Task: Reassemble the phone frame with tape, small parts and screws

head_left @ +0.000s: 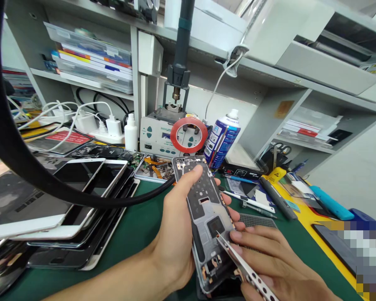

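the tips of the tweezers meet the phone frame at the lower edge of a dark square in its nearer half; whether they press on it or sit just above it, i cannot tell. the frame's long axis runs away from the person, its far end leaning to the left and its near end to the right. the tweezers cross that axis at a slant, coming in from the near right.

the left hand is the closer of the two, wrapped round the frame: its thumb lies along the upper left part of the face, and its fingers pass underneath and show past the right edge. the right hand is closed on the tweezers, its fingertips just beside the frame's right edge; i cannot tell if they touch it. the two tips look close together.

so the frame lies between the hands, inside the left and ahead and to the left of the right, over the green mat. a stack of phones lies to the left, beyond the left forearm. past the far end stand a red ring and a blue spray can.
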A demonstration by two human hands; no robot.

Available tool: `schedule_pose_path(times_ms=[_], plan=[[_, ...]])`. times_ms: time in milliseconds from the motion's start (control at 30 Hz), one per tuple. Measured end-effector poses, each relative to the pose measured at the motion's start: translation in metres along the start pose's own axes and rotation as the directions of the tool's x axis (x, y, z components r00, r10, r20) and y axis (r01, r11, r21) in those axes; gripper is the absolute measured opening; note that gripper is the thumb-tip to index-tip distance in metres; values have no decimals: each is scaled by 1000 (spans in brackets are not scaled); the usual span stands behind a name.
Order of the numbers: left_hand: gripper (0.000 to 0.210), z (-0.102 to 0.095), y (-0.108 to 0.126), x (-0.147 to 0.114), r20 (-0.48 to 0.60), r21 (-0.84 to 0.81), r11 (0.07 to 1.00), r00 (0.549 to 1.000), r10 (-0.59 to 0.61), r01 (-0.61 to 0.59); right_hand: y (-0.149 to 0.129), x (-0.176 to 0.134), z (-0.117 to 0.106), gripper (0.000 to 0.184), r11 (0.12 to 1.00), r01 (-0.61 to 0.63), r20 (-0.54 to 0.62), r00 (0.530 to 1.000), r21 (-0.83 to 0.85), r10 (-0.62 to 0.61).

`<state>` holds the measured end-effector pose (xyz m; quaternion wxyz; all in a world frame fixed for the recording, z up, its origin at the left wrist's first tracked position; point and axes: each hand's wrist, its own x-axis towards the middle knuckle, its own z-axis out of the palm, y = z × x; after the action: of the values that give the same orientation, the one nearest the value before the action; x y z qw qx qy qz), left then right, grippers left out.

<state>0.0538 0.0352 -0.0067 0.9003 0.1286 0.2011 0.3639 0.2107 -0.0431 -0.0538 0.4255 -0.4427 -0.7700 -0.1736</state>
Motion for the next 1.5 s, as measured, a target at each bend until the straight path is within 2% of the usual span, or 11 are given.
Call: schedule_pose_path(times_ms=[233, 367, 533, 800, 900, 1000, 1133, 1200, 1300, 1400, 1500], plan=[[45, 1, 0, 0, 6, -22, 1000, 1000, -9, 9, -3, 13, -5, 16, 1000, 12, -52, 999, 2, -12], [44, 1, 0, 0, -4, -52, 999, 1000, -18, 18, 2, 23, -17, 8, 976, 218, 229, 950, -3, -212], [46, 0, -1, 0, -3, -72, 997, 999, -40, 40, 3, 6, -5, 16, 998, 48, -38, 998, -30, -49], [46, -2, -2, 2, -1, -105, 993, 998, -62, 62, 2, 0, -1, 26, 998, 48, -51, 997, -39, -50], [46, -2, -1, 3, -8, -121, 991, 998, -67, 65, 11, 11, -17, 16, 983, 181, 112, 978, -43, -175], [47, -2, -1, 4, -15, -115, 991, 997, -76, 73, 15, 16, -24, 19, 931, 365, 323, 882, -9, -343], [49, -2, -2, 4, -9, -123, 988, 996, -93, 91, 3, 6, -6, 15, 994, 102, 42, 994, -45, -100], [47, -2, -3, 4, -23, -138, 986, 995, -94, 90, -1, 2, 0, 24, 999, -31, -125, 992, -32, 27], [46, -2, -3, 6, -35, -156, 983, 994, -99, 93, 7, 6, -10, 12, 986, 158, 114, 982, -58, -151], [46, -4, -3, 8, -24, -162, 982, 994, -105, 100, 19, 12, -25, 22, 917, 399, 375, 852, -18, -364], [48, -6, -4, 10, -1, -145, 982, 992, -126, 125, 15, 8, -20, 14, 969, 240, 219, 950, -60, -222]])
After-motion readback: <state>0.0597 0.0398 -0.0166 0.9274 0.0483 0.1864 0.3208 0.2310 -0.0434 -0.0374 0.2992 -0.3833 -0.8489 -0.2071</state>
